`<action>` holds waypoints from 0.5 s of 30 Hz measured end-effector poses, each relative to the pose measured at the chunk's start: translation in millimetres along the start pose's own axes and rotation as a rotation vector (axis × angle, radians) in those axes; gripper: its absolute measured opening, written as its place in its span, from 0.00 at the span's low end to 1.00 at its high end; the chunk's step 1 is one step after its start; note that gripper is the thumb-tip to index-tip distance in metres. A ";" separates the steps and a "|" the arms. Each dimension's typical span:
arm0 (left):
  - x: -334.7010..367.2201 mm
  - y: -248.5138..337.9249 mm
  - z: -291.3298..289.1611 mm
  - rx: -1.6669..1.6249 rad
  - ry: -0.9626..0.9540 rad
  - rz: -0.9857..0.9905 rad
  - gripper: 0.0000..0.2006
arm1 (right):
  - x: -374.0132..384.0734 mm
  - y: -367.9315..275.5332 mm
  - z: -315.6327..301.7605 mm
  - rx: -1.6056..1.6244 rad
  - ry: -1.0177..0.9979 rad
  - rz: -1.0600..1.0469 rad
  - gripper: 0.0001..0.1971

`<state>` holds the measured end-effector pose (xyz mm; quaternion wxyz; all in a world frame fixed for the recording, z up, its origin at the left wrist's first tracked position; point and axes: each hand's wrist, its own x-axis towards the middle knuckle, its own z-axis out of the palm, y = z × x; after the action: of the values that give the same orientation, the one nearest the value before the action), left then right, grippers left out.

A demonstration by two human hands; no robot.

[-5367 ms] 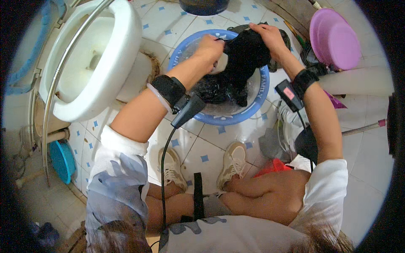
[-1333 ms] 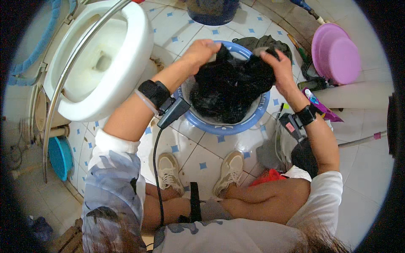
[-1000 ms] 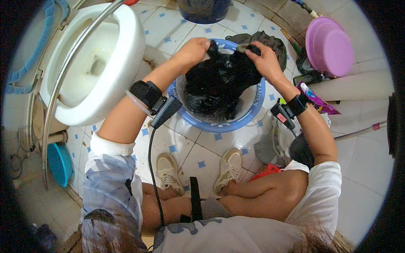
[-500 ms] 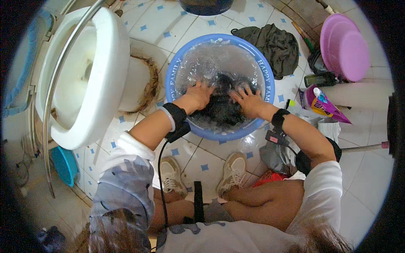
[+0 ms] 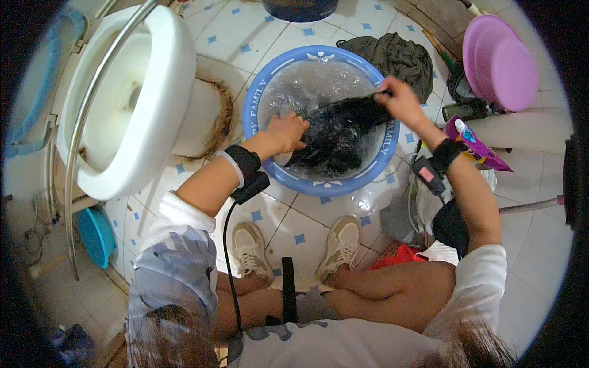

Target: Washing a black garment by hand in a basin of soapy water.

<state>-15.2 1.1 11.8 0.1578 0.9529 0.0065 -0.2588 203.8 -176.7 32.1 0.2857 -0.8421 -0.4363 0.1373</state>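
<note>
A black cloth (image 5: pixel 345 130), wet and bunched, lies in the round blue basin (image 5: pixel 359 181), partly sunk in the middle and near part; its far right end is stretched toward the right rim, gripped in the right hand (image 5: pixel 402 101). Grey, bubbly water (image 5: pixel 313 80) shows mostly on the far side. Under the left hand (image 5: pixel 285 130) sits a pale object (image 5: pixel 283 158), too hidden to identify.

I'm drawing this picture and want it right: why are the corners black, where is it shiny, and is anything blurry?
In the head view, the round fisheye lens leaves the corners black; in the head view, light glints on the water in the blue basin and on the floor tiles; also in the head view, the right hand looks slightly blurry.
</note>
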 end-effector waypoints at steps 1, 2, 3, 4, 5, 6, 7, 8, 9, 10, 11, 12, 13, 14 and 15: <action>-6.5 -4.5 -0.4 0.082 -0.015 0.008 0.19 | 2.5 -21.9 -21.1 0.148 -0.030 0.082 0.10; -7.5 -4.4 -1.4 0.087 -0.006 0.012 0.19 | -0.5 -32.9 -36.0 0.183 0.085 -0.018 0.09; -9.8 -5.4 -0.4 0.206 0.150 0.044 0.16 | -2.6 -48.9 -49.7 0.149 0.125 -0.015 0.09; -11.5 -7.1 -0.2 0.326 0.306 0.074 0.14 | -3.4 -60.2 -59.1 0.149 0.126 -0.022 0.09; -10.1 -6.3 -9.1 0.328 0.312 0.078 0.14 | -6.4 -67.8 -68.6 0.156 0.204 -0.065 0.08; -8.0 -7.1 -25.0 0.205 0.369 0.009 0.12 | -8.4 -73.4 -74.8 0.164 0.280 -0.109 0.08; -7.2 -8.2 -40.8 0.081 0.423 -0.060 0.10 | -9.4 -75.3 -79.4 0.227 0.300 -0.064 0.07; -6.9 -13.3 -53.9 -0.107 0.628 -0.083 0.07 | -9.6 -73.4 -84.3 0.224 0.304 -0.069 0.07; -11.5 -15.6 -67.7 -0.300 0.827 -0.104 0.05 | -8.1 -68.1 -87.5 0.226 0.353 -0.032 0.07; -16.3 -16.6 -79.5 -0.299 0.828 -0.103 0.05 | -7.7 -63.7 -89.2 0.228 0.400 0.005 0.06; -25.2 -13.4 -97.0 -0.504 0.943 -0.183 0.03 | -8.8 -61.5 -88.5 0.252 0.417 -0.006 0.06; -32.0 -14.1 -105.7 -0.709 1.053 -0.269 0.01 | -8.7 -60.2 -86.6 0.255 0.416 -0.009 0.06; -32.6 -18.3 -106.4 -0.708 1.053 -0.272 0.01 | -8.2 -57.2 -83.7 0.244 0.387 0.068 0.06; -31.8 -23.8 -106.3 -0.889 0.963 -0.323 0.02 | -6.9 -54.2 -79.2 0.231 0.356 0.143 0.07; -26.6 -25.7 -104.8 -1.070 0.860 -0.366 0.02 | -5.3 -45.4 -72.6 0.169 0.379 0.150 0.07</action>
<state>10.8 59.3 102.9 0.5416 0.7461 0.3545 0.1564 205.9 -186.5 117.2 0.4212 -0.8560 -0.2980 0.0333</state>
